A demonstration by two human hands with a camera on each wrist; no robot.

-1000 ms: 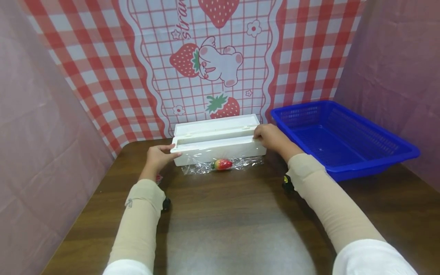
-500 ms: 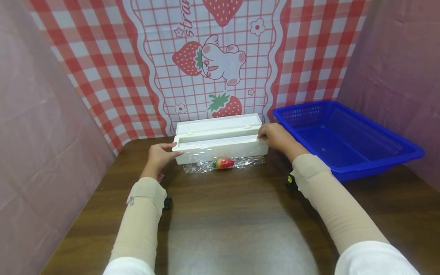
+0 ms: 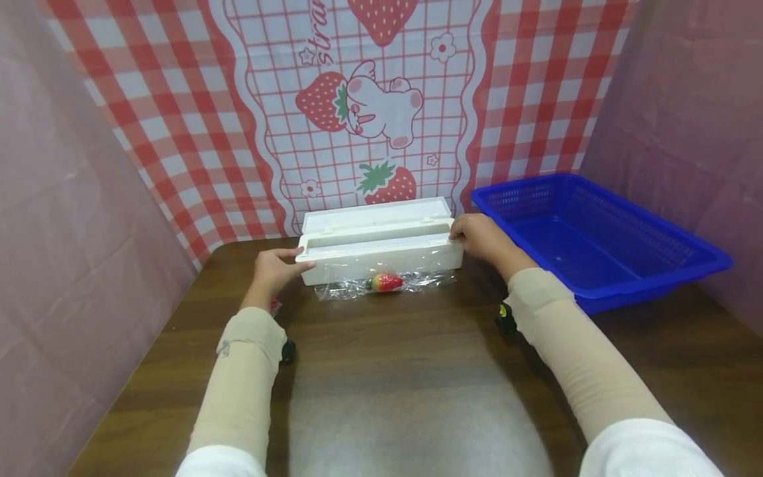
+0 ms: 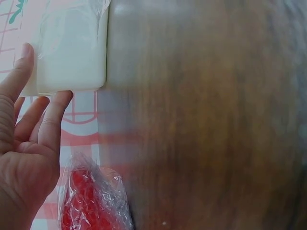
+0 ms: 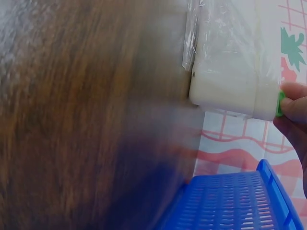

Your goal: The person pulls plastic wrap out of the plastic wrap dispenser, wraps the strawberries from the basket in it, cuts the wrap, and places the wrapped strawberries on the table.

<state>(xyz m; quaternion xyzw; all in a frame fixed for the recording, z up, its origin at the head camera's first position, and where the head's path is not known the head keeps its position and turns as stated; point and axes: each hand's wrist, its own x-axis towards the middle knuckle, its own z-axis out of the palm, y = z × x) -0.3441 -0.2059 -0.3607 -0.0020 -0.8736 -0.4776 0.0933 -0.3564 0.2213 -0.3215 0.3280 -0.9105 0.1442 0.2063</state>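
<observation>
A long white plastic wrap dispenser (image 3: 352, 267) lies across the far part of the table, its lid (image 3: 375, 213) tipped back. Clear film (image 3: 342, 290) trails down its front onto the wood, with a red and yellow toy strawberry (image 3: 387, 283) on or within it. At the dispenser's left end, my left hand (image 3: 275, 273) holds the corner between thumb and fingers. My right hand (image 3: 485, 240) is at the right end; in the right wrist view its thumb and finger pinch a small green piece (image 5: 280, 104) at the dispenser's edge.
A blue slotted basket (image 3: 596, 291) stands at the right, close beside my right forearm. Near my left wrist lies a red item wrapped in clear film (image 4: 86, 206), mostly hidden in the head view. A strawberry-print checked cloth (image 3: 226, 132) rises behind the dispenser.
My right hand has shifted slightly right along the dispenser's right end. The left hand keeps its hold, and the dispenser, film and strawberry have stayed in place.
</observation>
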